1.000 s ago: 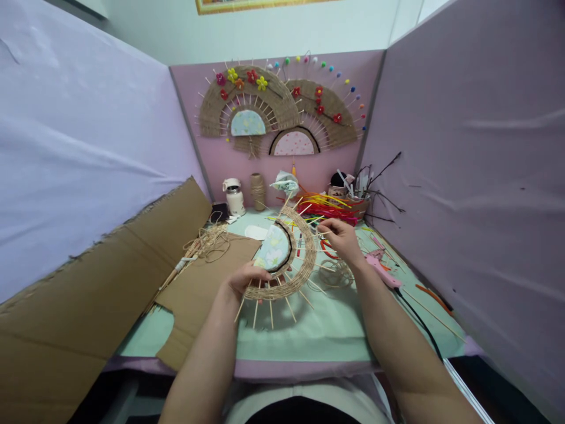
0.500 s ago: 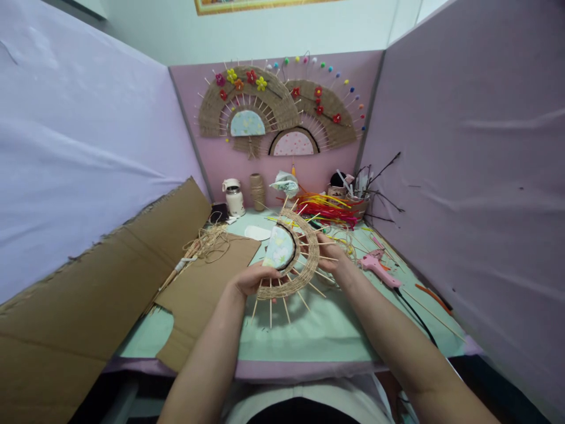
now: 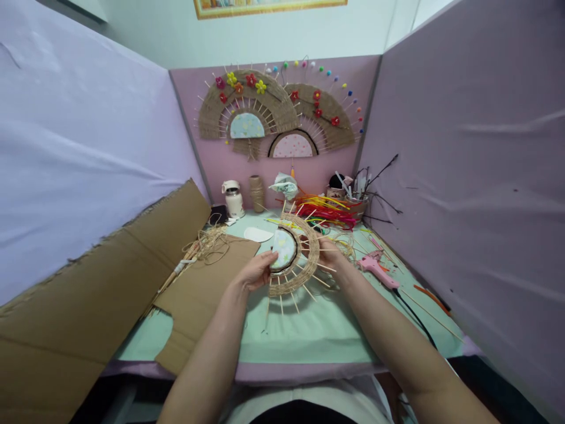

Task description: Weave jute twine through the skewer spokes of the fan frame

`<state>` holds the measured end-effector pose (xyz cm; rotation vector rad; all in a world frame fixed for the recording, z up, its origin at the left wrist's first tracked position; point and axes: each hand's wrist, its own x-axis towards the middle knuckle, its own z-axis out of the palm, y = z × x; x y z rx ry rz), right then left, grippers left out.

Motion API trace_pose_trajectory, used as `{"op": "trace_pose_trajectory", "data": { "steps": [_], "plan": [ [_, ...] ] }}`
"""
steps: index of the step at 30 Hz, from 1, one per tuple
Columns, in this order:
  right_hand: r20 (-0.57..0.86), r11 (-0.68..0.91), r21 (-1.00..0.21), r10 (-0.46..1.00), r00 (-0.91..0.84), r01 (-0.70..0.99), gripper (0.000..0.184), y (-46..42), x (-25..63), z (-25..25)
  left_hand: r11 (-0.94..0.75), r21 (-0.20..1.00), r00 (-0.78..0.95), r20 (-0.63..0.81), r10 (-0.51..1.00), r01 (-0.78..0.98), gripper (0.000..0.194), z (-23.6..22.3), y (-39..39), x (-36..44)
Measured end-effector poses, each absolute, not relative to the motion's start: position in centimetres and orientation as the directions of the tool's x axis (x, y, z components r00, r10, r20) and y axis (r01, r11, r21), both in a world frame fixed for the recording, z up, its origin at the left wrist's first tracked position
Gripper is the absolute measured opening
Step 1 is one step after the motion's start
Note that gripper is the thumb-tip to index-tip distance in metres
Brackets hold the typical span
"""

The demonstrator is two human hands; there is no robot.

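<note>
Above the table I hold a half-round woven fan (image 3: 312, 254), its thin sticks poking out past a band of twine. At its centre is a pale blue-green patterned half-circle with a dark curved border. My left hand (image 3: 259, 270) grips the half-circle near its straight edge, thumb on the front face. On the far side, my right hand (image 3: 327, 252) holds the woven band and sticks from behind; most of its fingers are hidden by the fan. The fan is tilted, with its curved side toward the right.
A pink glue gun (image 3: 378, 272) with a black cord lies right. Cardboard (image 3: 212, 288) covers the left side, with a bundle of sticks (image 3: 176, 271) on it. Behind stand a bottle (image 3: 233, 200), a twine spool (image 3: 256, 194) and red-yellow pipe cleaners (image 3: 326, 212). Finished fans (image 3: 282, 100) hang on the back panel.
The fan has turned slightly and shifted a little right. My left hand has moved up from its lower corner to the straight edge of the half-circle. My right hand stays behind it.
</note>
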<state>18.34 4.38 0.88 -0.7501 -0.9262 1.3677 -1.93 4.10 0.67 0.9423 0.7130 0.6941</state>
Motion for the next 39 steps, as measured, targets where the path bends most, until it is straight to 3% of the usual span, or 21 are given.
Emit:
{"op": "trace_pose_trajectory", "data": {
  "steps": [3, 7, 12, 17, 21, 29, 39],
  "plan": [
    [0.101, 0.089, -0.900, 0.995, -0.006, -0.426, 0.016, 4.1, 18.8, 1.2, 0.408, 0.885, 0.565, -0.223, 0.794, -0.224, 0.031, 0.6, 4.2, -1.8],
    [0.262, 0.300, -0.919, 0.950, 0.171, -0.255, 0.024, 4.3, 20.0, 1.6, 0.347, 0.916, 0.551, -0.187, 0.813, -0.202, 0.039, 1.6, 4.3, -2.0],
    [0.423, 0.431, -0.902, 0.871, 0.251, 0.023, 0.022, 3.7, 21.3, 2.6, 0.117, 0.988, 0.499, -0.049, 0.865, -0.106, 0.049, 3.2, 4.3, -2.4],
    [0.582, 0.485, -0.802, 0.765, 0.275, 0.349, 0.020, 3.0, 21.8, 3.2, -0.242, 0.952, 0.331, 0.170, 0.928, 0.188, 0.042, 2.9, 4.3, -3.0],
    [0.698, 0.535, -0.681, 0.682, 0.221, 0.501, 0.018, 3.1, 22.1, 3.0, -0.307, 0.900, 0.295, 0.216, 0.931, 0.311, 0.044, 1.9, 4.8, -3.5],
    [0.798, 0.613, -0.558, 0.582, 0.158, 0.560, 0.012, 3.4, 22.9, 2.8, -0.325, 0.882, 0.281, 0.235, 0.931, 0.341, 0.047, 2.4, 4.7, -3.8],
    [0.775, 0.587, -0.611, 0.580, 0.251, 0.531, 0.016, 2.7, 23.2, 3.6, -0.304, 0.877, 0.365, 0.162, 0.917, 0.372, 0.042, 2.0, 4.5, -4.0]
  ]
}}
